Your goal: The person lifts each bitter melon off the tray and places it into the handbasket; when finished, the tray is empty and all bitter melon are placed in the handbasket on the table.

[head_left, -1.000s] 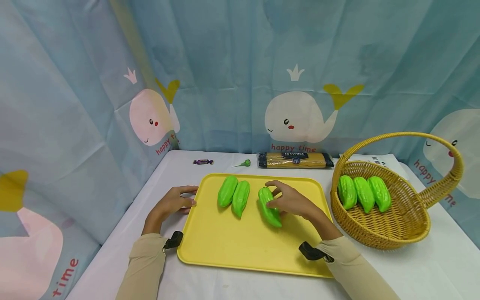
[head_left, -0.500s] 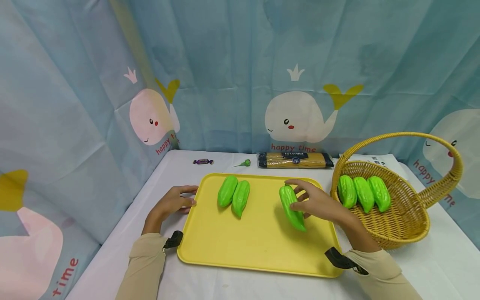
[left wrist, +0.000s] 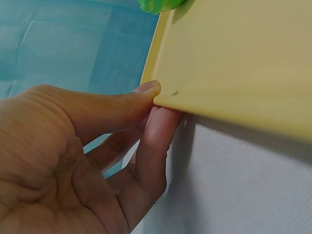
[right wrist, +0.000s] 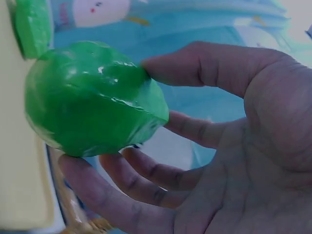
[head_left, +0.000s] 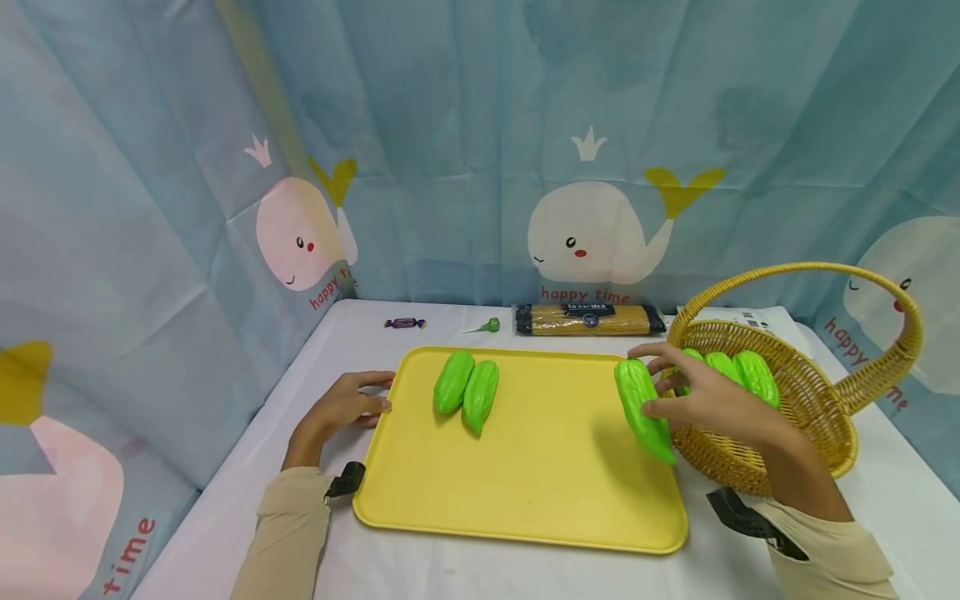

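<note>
My right hand (head_left: 720, 400) grips a glossy green toy bitter melon (head_left: 639, 408) with fingertips and thumb, over the right edge of a yellow tray (head_left: 517, 508). In the right wrist view the melon (right wrist: 92, 102) sits between the thumb and several fingertips. My left hand (head_left: 348, 404) pinches the tray's left rim; the left wrist view shows the thumb on top of the rim (left wrist: 214, 109) and a finger below. Two more bitter melons, one (head_left: 454, 383) beside the other (head_left: 481, 395), lie at the tray's back left. My right hand partly hides the bitter melons (head_left: 757, 377) in the wicker basket.
The wicker basket (head_left: 817, 400) with a tall arched handle (head_left: 810, 267) stands right of the tray. Behind the tray lie a purple-wrapped candy (head_left: 405, 323), a small green-headed stick (head_left: 491, 324) and a spaghetti pack (head_left: 588, 320). A blue whale-print curtain (head_left: 450, 167) closes off the back.
My right hand has lifted the bitter melon and carried it rightward across the tray, to beside the basket. My left hand has stayed at the tray's rim.
</note>
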The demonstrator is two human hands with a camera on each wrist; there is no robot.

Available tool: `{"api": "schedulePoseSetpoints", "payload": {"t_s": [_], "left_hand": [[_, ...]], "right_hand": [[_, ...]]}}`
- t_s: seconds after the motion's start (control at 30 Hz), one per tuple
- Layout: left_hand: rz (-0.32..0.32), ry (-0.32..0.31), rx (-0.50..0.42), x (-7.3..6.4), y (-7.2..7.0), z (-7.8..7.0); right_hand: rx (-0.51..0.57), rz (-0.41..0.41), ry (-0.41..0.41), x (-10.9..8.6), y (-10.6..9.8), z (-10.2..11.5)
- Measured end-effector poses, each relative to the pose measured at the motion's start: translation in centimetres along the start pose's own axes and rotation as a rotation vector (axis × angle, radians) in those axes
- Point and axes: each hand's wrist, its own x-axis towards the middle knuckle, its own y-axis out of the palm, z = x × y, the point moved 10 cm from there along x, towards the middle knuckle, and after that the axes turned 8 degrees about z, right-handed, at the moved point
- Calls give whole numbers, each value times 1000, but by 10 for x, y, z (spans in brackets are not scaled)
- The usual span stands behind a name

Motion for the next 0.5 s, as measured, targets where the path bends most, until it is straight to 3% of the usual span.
{"api": "schedulePoseSetpoints", "payload": {"t_s": [0.5], "left_hand": [[2,4,2,0,0,0]], "right_hand": [[-162,-75,-51,-43,-53,-13]]}}
